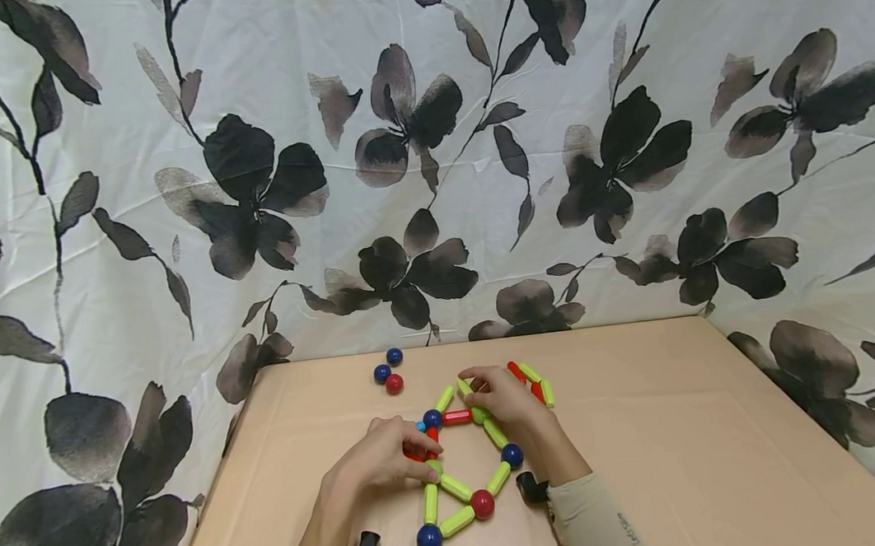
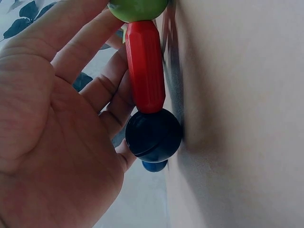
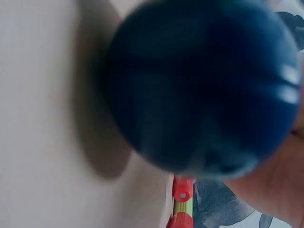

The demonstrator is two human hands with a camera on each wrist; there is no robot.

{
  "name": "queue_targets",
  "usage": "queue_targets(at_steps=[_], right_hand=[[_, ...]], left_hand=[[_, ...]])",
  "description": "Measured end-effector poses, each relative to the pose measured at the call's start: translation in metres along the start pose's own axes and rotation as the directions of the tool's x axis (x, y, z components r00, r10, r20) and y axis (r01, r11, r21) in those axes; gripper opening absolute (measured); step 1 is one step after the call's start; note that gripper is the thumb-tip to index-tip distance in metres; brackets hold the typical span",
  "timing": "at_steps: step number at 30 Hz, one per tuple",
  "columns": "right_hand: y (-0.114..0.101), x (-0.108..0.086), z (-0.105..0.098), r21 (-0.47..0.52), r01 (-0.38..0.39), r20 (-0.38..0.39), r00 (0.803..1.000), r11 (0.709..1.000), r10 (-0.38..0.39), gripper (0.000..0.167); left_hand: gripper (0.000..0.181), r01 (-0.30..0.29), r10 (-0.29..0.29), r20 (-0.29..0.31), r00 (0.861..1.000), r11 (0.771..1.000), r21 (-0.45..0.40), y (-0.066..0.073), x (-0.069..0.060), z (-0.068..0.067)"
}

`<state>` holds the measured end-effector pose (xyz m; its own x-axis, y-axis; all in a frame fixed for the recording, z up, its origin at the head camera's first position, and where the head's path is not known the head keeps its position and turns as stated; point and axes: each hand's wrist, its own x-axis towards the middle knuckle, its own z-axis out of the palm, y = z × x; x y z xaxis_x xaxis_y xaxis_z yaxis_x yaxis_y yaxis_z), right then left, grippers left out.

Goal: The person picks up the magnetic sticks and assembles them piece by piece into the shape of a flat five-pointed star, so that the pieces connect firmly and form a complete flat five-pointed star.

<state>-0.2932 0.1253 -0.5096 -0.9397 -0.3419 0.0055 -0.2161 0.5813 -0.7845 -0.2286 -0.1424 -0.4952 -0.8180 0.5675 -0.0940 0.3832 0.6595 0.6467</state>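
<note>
A flat frame of magnetic rods and balls lies on the table, with lime rods (image 1: 458, 521), red rods (image 1: 457, 417), a red ball (image 1: 483, 504) and blue balls (image 1: 429, 540). My left hand (image 1: 388, 457) holds the frame's left side, thumb and forefinger at a green ball (image 1: 434, 468). In the left wrist view, a red rod (image 2: 145, 66) links that green ball (image 2: 138, 7) to a dark blue ball (image 2: 154, 135). At the frame's far side my right hand (image 1: 505, 395) pinches a lime rod (image 1: 463, 386) beside another green ball (image 1: 480, 415). A blue ball (image 3: 204, 85) fills much of the right wrist view.
Two blue balls (image 1: 382, 374) and a loose red ball (image 1: 395, 383) sit near the table's back edge. Several spare red and lime rods (image 1: 548, 392) lie just beyond my right hand. A flower-printed cloth (image 1: 403, 184) hangs behind the table (image 1: 714, 448).
</note>
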Motion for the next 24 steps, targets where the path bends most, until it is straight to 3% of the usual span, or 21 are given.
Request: queue_targets(at_steps=[24], right_hand=[[-0.0030, -0.0021, 0.0058, 0.001, -0.016, 0.041, 0.999, 1.000, 0.016, 0.037]], left_hand=[[0.031, -0.015, 0.014, 0.009, 1.000, 1.000, 0.012, 0.0003, -0.0001, -0.0013]])
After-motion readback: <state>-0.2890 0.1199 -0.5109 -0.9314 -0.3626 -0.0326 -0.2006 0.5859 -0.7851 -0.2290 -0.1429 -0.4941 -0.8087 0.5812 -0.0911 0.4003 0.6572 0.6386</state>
